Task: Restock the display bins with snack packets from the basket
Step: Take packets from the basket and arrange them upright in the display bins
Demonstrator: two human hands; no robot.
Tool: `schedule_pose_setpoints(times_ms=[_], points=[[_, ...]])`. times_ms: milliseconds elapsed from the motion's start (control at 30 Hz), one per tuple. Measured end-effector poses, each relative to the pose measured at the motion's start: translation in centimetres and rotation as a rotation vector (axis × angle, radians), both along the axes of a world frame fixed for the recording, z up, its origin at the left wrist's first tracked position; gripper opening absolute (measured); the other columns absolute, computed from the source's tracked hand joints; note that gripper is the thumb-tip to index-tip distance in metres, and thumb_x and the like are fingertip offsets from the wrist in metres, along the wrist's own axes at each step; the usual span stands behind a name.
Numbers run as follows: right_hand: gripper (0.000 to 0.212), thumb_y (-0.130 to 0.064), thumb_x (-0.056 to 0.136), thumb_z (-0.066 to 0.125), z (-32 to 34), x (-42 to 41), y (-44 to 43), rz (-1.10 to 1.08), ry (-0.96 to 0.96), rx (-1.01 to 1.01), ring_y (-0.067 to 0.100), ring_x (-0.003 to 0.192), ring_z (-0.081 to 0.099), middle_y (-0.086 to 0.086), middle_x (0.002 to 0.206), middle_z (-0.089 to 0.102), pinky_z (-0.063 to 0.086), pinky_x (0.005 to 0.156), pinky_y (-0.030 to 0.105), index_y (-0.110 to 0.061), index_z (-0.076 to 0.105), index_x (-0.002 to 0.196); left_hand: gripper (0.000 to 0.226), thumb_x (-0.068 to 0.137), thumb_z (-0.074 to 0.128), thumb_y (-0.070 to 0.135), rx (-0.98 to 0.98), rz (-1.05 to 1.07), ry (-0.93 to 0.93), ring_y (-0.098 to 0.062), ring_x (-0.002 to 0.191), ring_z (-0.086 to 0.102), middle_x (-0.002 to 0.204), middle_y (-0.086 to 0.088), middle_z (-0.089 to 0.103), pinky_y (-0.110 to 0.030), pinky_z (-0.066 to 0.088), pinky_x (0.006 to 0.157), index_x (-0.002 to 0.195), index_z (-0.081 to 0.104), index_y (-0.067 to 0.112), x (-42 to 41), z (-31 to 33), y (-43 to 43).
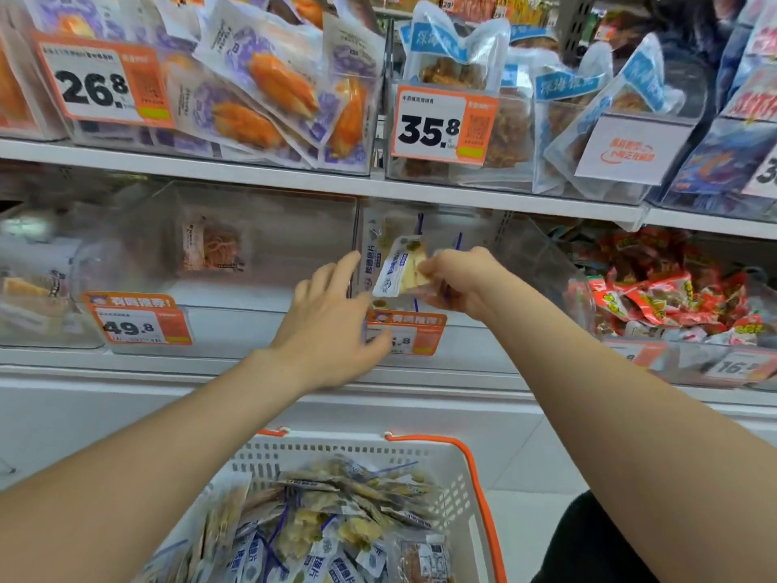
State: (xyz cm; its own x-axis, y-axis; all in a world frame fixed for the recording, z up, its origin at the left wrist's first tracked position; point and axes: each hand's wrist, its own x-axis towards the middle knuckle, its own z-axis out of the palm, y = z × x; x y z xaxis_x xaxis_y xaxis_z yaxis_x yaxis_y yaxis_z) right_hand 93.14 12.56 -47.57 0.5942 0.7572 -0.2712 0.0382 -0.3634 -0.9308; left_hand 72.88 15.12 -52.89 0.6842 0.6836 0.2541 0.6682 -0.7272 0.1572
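Observation:
A white basket (458, 486) with orange handles sits low in front of me, filled with several small blue-and-white snack packets (336, 515). My right hand (458, 279) grips one such packet (399, 271) at the mouth of a clear display bin (525, 254) on the middle shelf. A few matching packets stand inside that bin. My left hand (332, 326) reaches beside it with fingers spread and relaxed, holding nothing, over the bin's orange price tag (414, 330).
Left of this bin is a nearly bare clear bin (269, 229) tagged 49.8. To the right lies a bin of red snack packets (664, 292). The upper shelf carries bins of orange-and-purple packets (269, 94) and blue-topped packets (462, 69). A dark trouser knee (588, 544) is bottom right.

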Motion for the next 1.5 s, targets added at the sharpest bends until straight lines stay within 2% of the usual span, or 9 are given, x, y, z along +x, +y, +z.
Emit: schedule_pose_setpoints(times_ms=[133, 333, 467, 567, 800, 933, 1133, 1300, 1500], points=[[0.036, -0.004, 0.091, 0.078, -1.9, 0.3, 1.9, 0.162, -0.144, -0.214, 0.031, 0.092, 0.076, 0.016, 0.087, 0.068, 0.063, 0.088, 0.050, -0.006, 0.042, 0.083, 0.060, 0.084, 0.046, 0.071, 0.096, -0.048, 0.154, -0.030, 0.138, 0.034, 0.168, -0.002, 0.013, -0.047, 0.033, 0.111, 0.120, 0.067, 0.028, 0.2, -1.2, 0.8], [0.025, -0.020, 0.087, 0.082, -3.6, 1.0, 3.9, 0.374, -0.404, -0.436, 0.020, 0.074, 0.068, 0.009, 0.091, 0.070, 0.054, 0.060, 0.030, -0.010, 0.058, 0.086, 0.053, 0.086, 0.049, 0.063, 0.214, -0.092, 0.115, -0.029, 0.108, 0.048, 0.143, -0.006, 0.039, -0.044, 0.042, 0.093, 0.107, 0.064, 0.017, 0.3, -3.1, 2.2], [0.030, -0.027, 0.087, 0.083, -4.0, 0.6, 5.4, 0.462, -0.410, -0.483, 0.032, 0.114, 0.065, 0.011, 0.123, 0.067, 0.056, 0.097, 0.046, -0.012, 0.064, 0.105, 0.047, 0.086, 0.050, 0.059, 0.253, -0.096, 0.080, -0.028, 0.098, 0.049, 0.131, -0.007, 0.046, -0.043, 0.042, 0.085, 0.096, 0.064, 0.015, 0.7, -3.6, 2.8], [0.020, -0.019, 0.091, 0.079, -4.1, 0.4, 6.2, 0.498, -0.404, -0.520, 0.035, 0.121, 0.062, 0.016, 0.129, 0.064, 0.051, 0.107, 0.051, -0.011, 0.063, 0.099, 0.046, 0.086, 0.050, 0.058, 0.271, -0.096, 0.071, -0.027, 0.096, 0.048, 0.125, -0.006, 0.046, -0.042, 0.042, 0.082, 0.095, 0.063, 0.015, 0.8, -3.7, 2.9], [0.017, -0.006, 0.088, 0.080, -4.1, 1.7, 6.1, 0.403, -0.237, -0.503, 0.029, 0.080, 0.070, 0.015, 0.088, 0.071, 0.058, 0.070, 0.039, -0.003, 0.064, 0.091, 0.047, 0.089, 0.044, 0.060, 0.282, -0.087, 0.083, -0.024, 0.095, 0.046, 0.122, -0.003, 0.044, -0.042, 0.042, 0.085, 0.102, 0.063, 0.019, 0.8, -4.0, 3.0], [0.034, 0.000, 0.075, 0.090, -5.0, 3.1, 6.7, 0.320, -0.245, -0.200, 0.027, 0.090, 0.075, 0.009, 0.097, 0.077, 0.062, 0.073, 0.035, -0.007, 0.072, 0.103, 0.050, 0.089, 0.042, 0.060, 0.282, -0.086, 0.093, -0.027, 0.097, 0.047, 0.124, -0.004, 0.046, -0.044, 0.042, 0.085, 0.104, 0.064, 0.018, 0.7, -4.0, 3.0], [0.027, 0.004, 0.086, 0.078, -5.2, 3.3, 7.2, 0.265, -0.212, 0.097, 0.016, 0.086, 0.067, 0.002, 0.095, 0.071, 0.048, 0.048, 0.009, -0.003, 0.068, 0.110, 0.047, 0.090, 0.044, 0.059, 0.301, -0.088, 0.083, -0.027, 0.095, 0.047, 0.124, -0.005, 0.047, -0.044, 0.041, 0.084, 0.097, 0.062, 0.016, 0.8, -4.1, 3.1], [0.044, -0.033, 0.071, 0.094, -6.8, 4.8, 9.3, 0.278, -0.679, -0.091, 0.022, 0.092, 0.070, 0.001, 0.098, 0.074, 0.058, 0.076, 0.031, -0.015, 0.074, 0.106, 0.046, 0.089, 0.047, 0.057, 0.304, -0.089, 0.071, -0.028, 0.096, 0.049, 0.127, -0.006, 0.048, -0.044, 0.043, 0.085, 0.097, 0.063, 0.015, 0.8, -4.3, 3.1], [0.050, -0.060, 0.071, 0.086, -6.7, 4.7, 10.3, 0.251, -1.011, -0.188, 0.012, 0.063, 0.059, 0.000, 0.080, 0.068, 0.040, 0.051, 0.020, -0.016, 0.071, 0.091, 0.044, 0.090, 0.046, 0.056, 0.312, -0.086, 0.067, -0.028, 0.094, 0.048, 0.126, -0.006, 0.047, -0.045, 0.042, 0.084, 0.094, 0.061, 0.015, 0.9, -4.4, 3.2]])
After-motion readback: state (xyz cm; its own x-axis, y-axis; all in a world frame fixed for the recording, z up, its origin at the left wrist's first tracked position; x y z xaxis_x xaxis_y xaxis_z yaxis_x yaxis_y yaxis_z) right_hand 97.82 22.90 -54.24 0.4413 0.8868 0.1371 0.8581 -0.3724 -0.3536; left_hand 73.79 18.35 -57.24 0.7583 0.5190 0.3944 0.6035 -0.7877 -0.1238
